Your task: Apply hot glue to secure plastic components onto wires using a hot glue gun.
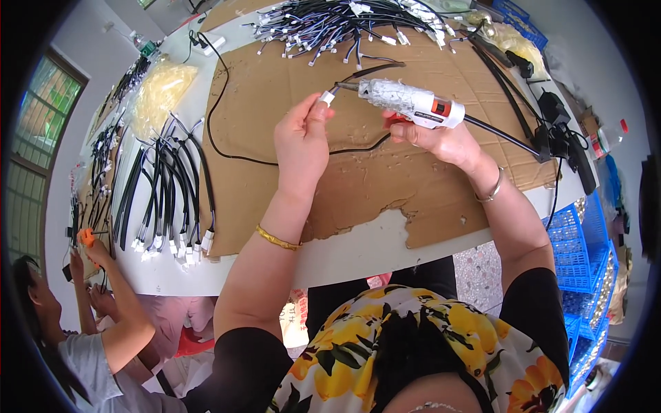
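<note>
My left hand (pixel 303 141) pinches a small white plug connector (pixel 326 98) between thumb and fingertips. A short black-sleeved cable (pixel 377 69) runs from that connector off to the right, above the cardboard. My right hand (pixel 441 143) is wrapped round the handle of a white hot glue gun (pixel 413 103), whose barrel is covered in a ragged pale wrapping. The gun's metal nozzle points left, at the wires just behind the connector; I cannot tell whether it touches them. Part of the trigger shows red under my fingers.
Cardboard (pixel 261 117) with a torn front edge covers the white table (pixel 344 258). Finished-looking cable bundles (pixel 162 186) lie left; a big wire heap (pixel 351 27) lies at the back. A black cord (pixel 237 158) crosses the cardboard. Blue crates (pixel 571 248) stand right. A co-worker (pixel 96 337) sits left.
</note>
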A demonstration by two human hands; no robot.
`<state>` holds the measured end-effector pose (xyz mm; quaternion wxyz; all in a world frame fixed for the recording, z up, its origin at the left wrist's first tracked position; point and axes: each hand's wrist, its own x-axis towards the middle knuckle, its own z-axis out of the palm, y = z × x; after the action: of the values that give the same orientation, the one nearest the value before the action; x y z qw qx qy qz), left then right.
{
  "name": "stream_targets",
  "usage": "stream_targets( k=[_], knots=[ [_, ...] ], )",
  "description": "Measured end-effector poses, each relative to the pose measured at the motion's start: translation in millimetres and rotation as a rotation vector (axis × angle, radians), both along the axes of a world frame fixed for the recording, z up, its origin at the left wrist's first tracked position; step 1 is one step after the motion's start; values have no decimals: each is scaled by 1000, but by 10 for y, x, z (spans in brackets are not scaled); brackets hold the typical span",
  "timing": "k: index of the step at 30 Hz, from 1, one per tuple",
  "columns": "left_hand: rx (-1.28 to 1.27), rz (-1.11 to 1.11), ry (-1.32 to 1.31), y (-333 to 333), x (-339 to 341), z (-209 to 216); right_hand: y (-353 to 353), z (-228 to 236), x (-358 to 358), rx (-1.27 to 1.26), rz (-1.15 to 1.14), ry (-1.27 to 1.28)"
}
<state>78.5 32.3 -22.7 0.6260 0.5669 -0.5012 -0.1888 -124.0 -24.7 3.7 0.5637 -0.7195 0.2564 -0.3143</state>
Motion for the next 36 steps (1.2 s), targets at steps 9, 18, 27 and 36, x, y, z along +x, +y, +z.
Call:
stream_targets(
  k=[9,18,27,36],
  knots=[
    [138,53,-816,48,137,111,-11,3,-14,33,-14,-75],
    [243,-413,538,5,203,14,8,40,-26,26,-16,-16],
    [-8,-369,636,-17,66,2,34,90,-4,-23,8,46],
    [46,-229,496,-7,-39,7,71,93,31,-60,14,150]
  ],
)
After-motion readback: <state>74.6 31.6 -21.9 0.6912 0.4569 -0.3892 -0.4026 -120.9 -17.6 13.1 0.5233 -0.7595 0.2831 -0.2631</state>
